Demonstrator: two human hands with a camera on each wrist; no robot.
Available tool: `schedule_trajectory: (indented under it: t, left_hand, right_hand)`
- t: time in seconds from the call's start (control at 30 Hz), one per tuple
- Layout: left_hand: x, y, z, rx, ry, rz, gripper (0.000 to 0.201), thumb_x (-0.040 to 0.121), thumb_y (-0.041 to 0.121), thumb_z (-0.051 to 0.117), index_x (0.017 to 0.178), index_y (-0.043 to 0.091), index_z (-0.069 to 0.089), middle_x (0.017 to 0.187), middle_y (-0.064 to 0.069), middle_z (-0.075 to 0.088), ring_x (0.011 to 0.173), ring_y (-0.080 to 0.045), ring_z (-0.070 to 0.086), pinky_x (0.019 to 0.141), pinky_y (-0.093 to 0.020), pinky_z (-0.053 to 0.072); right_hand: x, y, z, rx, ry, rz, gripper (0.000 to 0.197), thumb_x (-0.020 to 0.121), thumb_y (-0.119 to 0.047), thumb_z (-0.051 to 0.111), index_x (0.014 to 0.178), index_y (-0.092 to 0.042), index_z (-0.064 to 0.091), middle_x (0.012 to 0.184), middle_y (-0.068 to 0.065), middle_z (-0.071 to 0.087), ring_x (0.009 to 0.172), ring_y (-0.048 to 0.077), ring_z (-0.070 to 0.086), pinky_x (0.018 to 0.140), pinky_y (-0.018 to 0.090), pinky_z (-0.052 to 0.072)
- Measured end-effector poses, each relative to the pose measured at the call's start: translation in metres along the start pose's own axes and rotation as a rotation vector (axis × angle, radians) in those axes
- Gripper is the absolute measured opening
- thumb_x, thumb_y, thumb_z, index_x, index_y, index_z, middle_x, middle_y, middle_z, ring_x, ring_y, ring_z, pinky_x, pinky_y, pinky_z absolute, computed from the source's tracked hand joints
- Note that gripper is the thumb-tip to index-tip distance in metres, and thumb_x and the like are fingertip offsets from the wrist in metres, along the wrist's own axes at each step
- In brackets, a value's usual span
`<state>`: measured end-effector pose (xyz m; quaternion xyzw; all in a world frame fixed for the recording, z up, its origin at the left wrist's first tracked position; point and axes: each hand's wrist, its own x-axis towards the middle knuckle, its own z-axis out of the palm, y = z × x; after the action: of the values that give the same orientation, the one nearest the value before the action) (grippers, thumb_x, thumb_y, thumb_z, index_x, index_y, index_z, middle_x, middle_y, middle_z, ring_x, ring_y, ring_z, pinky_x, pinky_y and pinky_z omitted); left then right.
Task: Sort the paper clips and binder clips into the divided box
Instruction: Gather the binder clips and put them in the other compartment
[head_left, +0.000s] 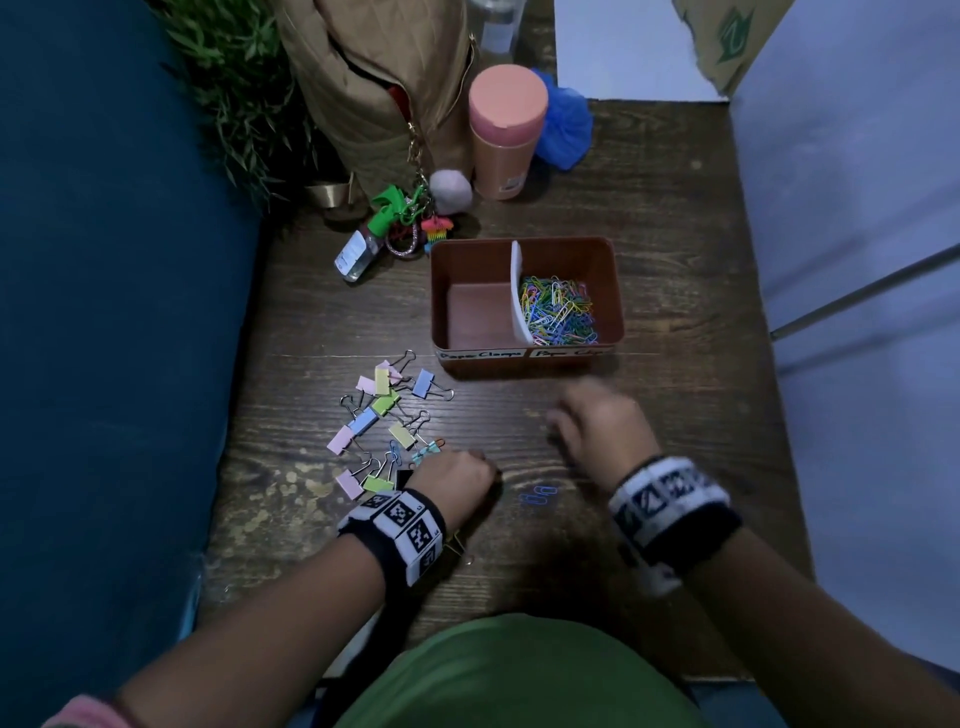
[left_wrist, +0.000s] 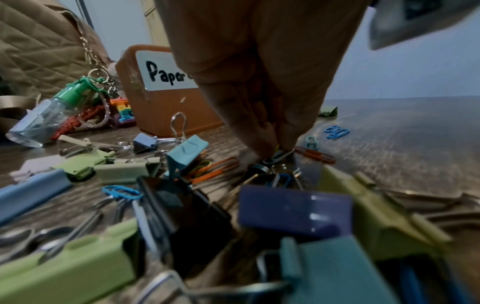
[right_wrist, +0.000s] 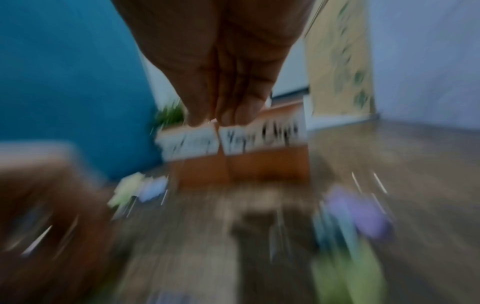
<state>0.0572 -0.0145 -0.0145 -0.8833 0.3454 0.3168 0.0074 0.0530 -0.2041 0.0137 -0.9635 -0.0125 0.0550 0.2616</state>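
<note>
Head view: the brown plastic divided box (head_left: 524, 358) stands on the dark wooden table (head_left: 675, 249), a white divider (head_left: 519, 296) splitting it. The right compartment holds the heap of coloured wire paper clips (head_left: 558, 312); the left is bare. The pastel metal binder clips (head_left: 387, 421) lie scattered near the box's left front — unsorted, I judge, because the clips are being finished first. Two blue paper clips (head_left: 538, 493) lie between my wrists. My left hand (head_left: 457, 480) is down at the pile's edge; my right hand (head_left: 597, 426) hovers blurred before the box.

Left wrist view: my fingertips (left_wrist: 267, 135) pinch a few paper clips (left_wrist: 279, 154) together, lifting them clear of the binder clips.

Right wrist view: heavy blur — my fingers (right_wrist: 233, 102) appear drawn together, pointing toward the box; whether they hold anything I cannot tell.
</note>
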Motion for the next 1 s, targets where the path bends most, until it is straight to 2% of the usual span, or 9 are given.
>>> schedule_trajectory:
  t: [0.1,0.17,0.3,0.4,0.5,0.7,0.8,0.93,1.0]
  left_hand:
    - [-0.006,0.001,0.009,-0.001,0.023,0.029,0.025,0.092,0.022,0.050,0.110,0.009,0.061,0.109,-0.008,0.061,0.096,-0.026,0.061,0.079,-0.036,0.052]
    - [-0.008,0.000,0.014,-0.001,0.038,0.041,0.028,0.090,0.021,0.051,0.114,0.009,0.059,0.112,-0.008,0.059,0.100,-0.027,0.059,0.084,-0.038,0.051]
    - [-0.001,0.000,0.009,0.024,-0.012,0.056,0.032,0.091,0.014,0.050,0.122,0.007,0.052,0.121,-0.011,0.056,0.107,-0.030,0.059,0.087,-0.039,0.047]
    - [0.008,0.004,0.004,0.009,-0.021,0.044,0.027,0.092,0.018,0.051,0.116,0.009,0.058,0.115,-0.011,0.061,0.101,-0.029,0.062,0.080,-0.038,0.049]
    - [0.013,0.008,0.003,-0.032,-0.031,0.018,0.023,0.089,0.022,0.055,0.108,0.012,0.062,0.106,-0.010,0.064,0.096,-0.030,0.063,0.077,-0.038,0.050]
    - [0.022,0.015,0.004,-0.063,-0.010,0.007,0.022,0.088,0.022,0.054,0.106,0.012,0.063,0.106,-0.012,0.066,0.095,-0.033,0.064,0.081,-0.041,0.053]
    - [0.023,0.011,0.003,-0.075,0.001,-0.018,0.022,0.089,0.022,0.052,0.105,0.012,0.063,0.104,-0.012,0.067,0.096,-0.032,0.065,0.082,-0.040,0.052]
    - [0.024,0.009,0.000,-0.197,0.167,0.001,0.021,0.092,0.027,0.047,0.102,0.016,0.062,0.101,-0.009,0.068,0.092,-0.030,0.065,0.079,-0.039,0.052]
    - [0.028,0.014,-0.003,-0.215,0.170,0.031,0.020,0.092,0.028,0.047,0.101,0.018,0.060,0.101,-0.010,0.068,0.092,-0.031,0.065,0.079,-0.040,0.053]
  right_hand:
    - [-0.037,0.007,0.032,-0.116,-0.421,0.141,0.021,0.086,-0.024,0.057,0.100,-0.010,0.059,0.108,0.012,0.056,0.105,0.031,0.055,0.083,0.040,0.046]
    - [-0.049,0.009,0.046,-0.161,-0.521,0.148,0.031,0.084,-0.026,0.060,0.109,-0.009,0.055,0.115,0.010,0.052,0.111,0.030,0.050,0.088,0.039,0.045]
    - [-0.051,0.003,0.052,-0.199,-0.516,0.164,0.020,0.088,-0.015,0.051,0.107,-0.009,0.054,0.113,0.012,0.053,0.106,0.031,0.055,0.083,0.038,0.046]
    - [-0.050,-0.005,0.052,-0.218,-0.520,0.175,0.018,0.090,-0.012,0.044,0.104,-0.008,0.055,0.113,0.014,0.055,0.104,0.033,0.056,0.080,0.038,0.046]
    - [-0.050,-0.008,0.052,-0.215,-0.497,0.225,0.018,0.088,-0.011,0.044,0.103,-0.008,0.054,0.114,0.013,0.057,0.103,0.033,0.057,0.078,0.036,0.046]
    - [-0.048,-0.015,0.050,-0.220,-0.486,0.248,0.030,0.087,-0.021,0.050,0.113,-0.007,0.052,0.121,0.012,0.053,0.112,0.030,0.051,0.084,0.036,0.045]
    - [-0.049,-0.013,0.050,-0.220,-0.480,0.222,0.030,0.089,-0.024,0.048,0.112,-0.006,0.051,0.120,0.013,0.054,0.111,0.031,0.052,0.083,0.036,0.044]
    - [-0.053,-0.001,0.048,-0.098,-0.465,0.234,0.014,0.084,-0.017,0.048,0.095,-0.010,0.054,0.104,0.015,0.062,0.096,0.033,0.059,0.072,0.036,0.044]
    - [-0.056,0.005,0.047,-0.001,-0.434,0.277,0.009,0.078,-0.015,0.049,0.086,-0.016,0.053,0.091,0.013,0.065,0.087,0.034,0.061,0.069,0.036,0.045]
